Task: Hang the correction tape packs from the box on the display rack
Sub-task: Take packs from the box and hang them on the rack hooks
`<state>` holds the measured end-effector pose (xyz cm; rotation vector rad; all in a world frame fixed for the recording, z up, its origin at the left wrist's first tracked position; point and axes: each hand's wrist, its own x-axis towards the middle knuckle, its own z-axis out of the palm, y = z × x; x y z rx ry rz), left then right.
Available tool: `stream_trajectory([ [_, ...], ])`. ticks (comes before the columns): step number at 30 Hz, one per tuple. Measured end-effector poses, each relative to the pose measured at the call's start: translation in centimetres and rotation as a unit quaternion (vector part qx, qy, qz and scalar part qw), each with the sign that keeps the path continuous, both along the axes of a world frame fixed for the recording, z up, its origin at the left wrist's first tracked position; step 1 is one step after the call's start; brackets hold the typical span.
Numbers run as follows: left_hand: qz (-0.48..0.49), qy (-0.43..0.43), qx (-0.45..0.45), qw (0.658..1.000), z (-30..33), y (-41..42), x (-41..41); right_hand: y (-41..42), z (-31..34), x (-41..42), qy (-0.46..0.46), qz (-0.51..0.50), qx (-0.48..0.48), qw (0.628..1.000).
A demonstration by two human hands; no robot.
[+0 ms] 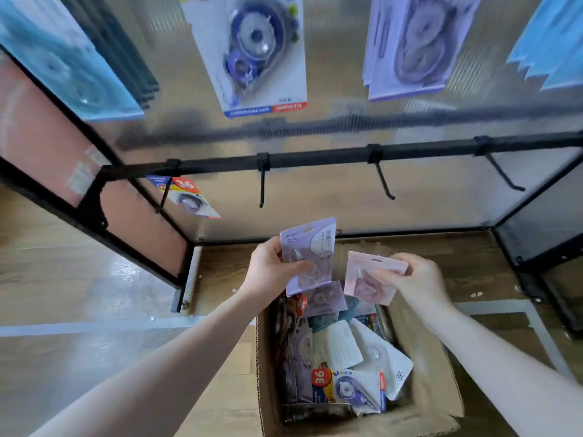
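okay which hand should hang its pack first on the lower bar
Probably the left hand: its purple pack is held higher, upright, hang hole up, near an empty hook. The right hand holds its pink pack lower.

My left hand (271,269) pinches a lilac pack (307,247) upright above the cardboard box (432,373); my right hand (416,279) holds a pink pack (372,275) just beside it. More packs fill the box. Beyond hangs the rack's black rail (315,159), one pack (186,197) at its left end.
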<state>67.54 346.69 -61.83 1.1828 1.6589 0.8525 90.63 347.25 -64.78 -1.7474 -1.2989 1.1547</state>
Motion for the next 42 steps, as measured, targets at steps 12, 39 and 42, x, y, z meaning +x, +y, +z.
stream_trajectory([
  [12, -0.042, 0.015, 0.001, 0.999, 19.6, -0.2, 3.1, -1.5, 22.4, 3.4, 0.026, -0.116, 0.028, 0.993],
  [39, 0.069, -0.121, -0.017, 0.990, 30.1, 4.8, 11.6, 4.7, 33.5, 13.9, 0.045, 0.007, 0.049, 0.998],
  [42, 0.072, -0.131, -0.022, 0.989, 29.8, 5.5, 11.5, 4.6, 33.3, 13.5, 0.043, 0.011, 0.046, 0.998],
])
